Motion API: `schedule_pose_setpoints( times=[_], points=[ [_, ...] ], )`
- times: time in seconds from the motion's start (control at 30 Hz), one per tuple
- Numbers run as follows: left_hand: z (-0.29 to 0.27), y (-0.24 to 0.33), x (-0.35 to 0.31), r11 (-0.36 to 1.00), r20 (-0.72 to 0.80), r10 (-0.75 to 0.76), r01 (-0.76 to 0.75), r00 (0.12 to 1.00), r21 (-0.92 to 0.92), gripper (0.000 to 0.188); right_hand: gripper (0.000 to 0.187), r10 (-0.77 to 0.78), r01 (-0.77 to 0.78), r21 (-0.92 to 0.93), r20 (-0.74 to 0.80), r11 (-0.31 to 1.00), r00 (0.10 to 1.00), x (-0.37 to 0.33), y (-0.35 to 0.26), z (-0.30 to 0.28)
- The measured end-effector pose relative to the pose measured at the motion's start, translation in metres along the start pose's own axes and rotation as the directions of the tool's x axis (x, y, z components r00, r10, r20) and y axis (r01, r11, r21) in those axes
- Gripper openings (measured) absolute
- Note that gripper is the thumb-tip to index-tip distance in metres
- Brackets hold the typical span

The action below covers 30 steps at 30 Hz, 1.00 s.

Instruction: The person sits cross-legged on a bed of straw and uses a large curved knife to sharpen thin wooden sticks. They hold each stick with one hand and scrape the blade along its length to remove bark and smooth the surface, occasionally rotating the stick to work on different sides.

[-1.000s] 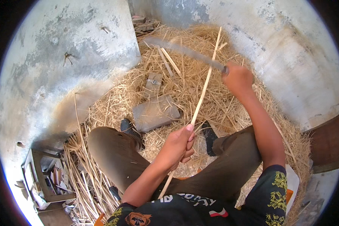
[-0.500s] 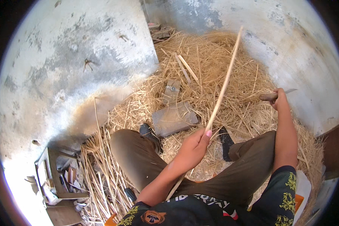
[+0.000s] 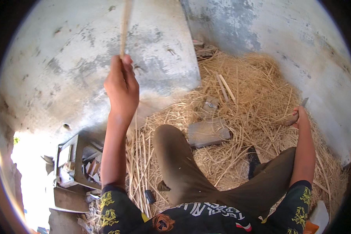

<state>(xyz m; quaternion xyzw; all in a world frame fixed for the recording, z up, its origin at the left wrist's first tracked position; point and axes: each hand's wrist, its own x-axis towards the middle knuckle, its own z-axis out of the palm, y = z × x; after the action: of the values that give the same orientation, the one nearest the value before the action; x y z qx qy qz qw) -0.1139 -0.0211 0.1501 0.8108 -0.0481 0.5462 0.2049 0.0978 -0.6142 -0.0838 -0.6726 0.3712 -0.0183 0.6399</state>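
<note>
My left hand is raised high on the left and grips a long pale cane stick that points up out of the top of the picture. My right hand rests low on the right, on the straw, closed on the wooden handle of a knife; only a short bit of its blade shows above the hand. I sit on a heap of straw with my knees in brown trousers spread in front of me.
A flat grey stone block lies in the straw between my legs, a smaller one just beyond it. Grey concrete walls close in on the left and right. A metal crate with odds and ends stands at lower left.
My left hand swung the cane stick from the middle up and to the left. My right hand with the knife came down from in front of me to the straw on the right.
</note>
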Motion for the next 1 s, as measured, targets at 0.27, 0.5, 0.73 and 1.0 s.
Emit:
schedule_pose_setpoints(
  times=[0.27,0.5,0.73,1.0],
  points=[
    [0.028,-0.031,-0.018,0.865,0.115,-0.281,0.304,0.953,-0.399,0.024,0.022,-0.068,-0.052,0.362,0.311,0.931,0.948,-0.05,-0.016,0.052],
    [0.065,0.003,-0.06,0.821,0.211,-0.315,0.377,0.925,-0.428,0.013,0.017,-0.117,-0.052,0.278,0.555,0.959,0.824,-0.176,0.012,0.094],
    [0.078,0.007,-0.074,0.814,0.294,-0.271,0.381,0.917,-0.438,0.021,0.016,-0.166,0.141,0.09,0.615,0.986,0.771,-0.237,0.037,0.101],
    [0.044,0.026,-0.046,0.664,0.288,-0.208,0.351,0.935,-0.66,0.043,0.018,-0.207,0.265,-0.005,0.613,0.964,0.762,-0.243,0.05,0.11]
  ],
)
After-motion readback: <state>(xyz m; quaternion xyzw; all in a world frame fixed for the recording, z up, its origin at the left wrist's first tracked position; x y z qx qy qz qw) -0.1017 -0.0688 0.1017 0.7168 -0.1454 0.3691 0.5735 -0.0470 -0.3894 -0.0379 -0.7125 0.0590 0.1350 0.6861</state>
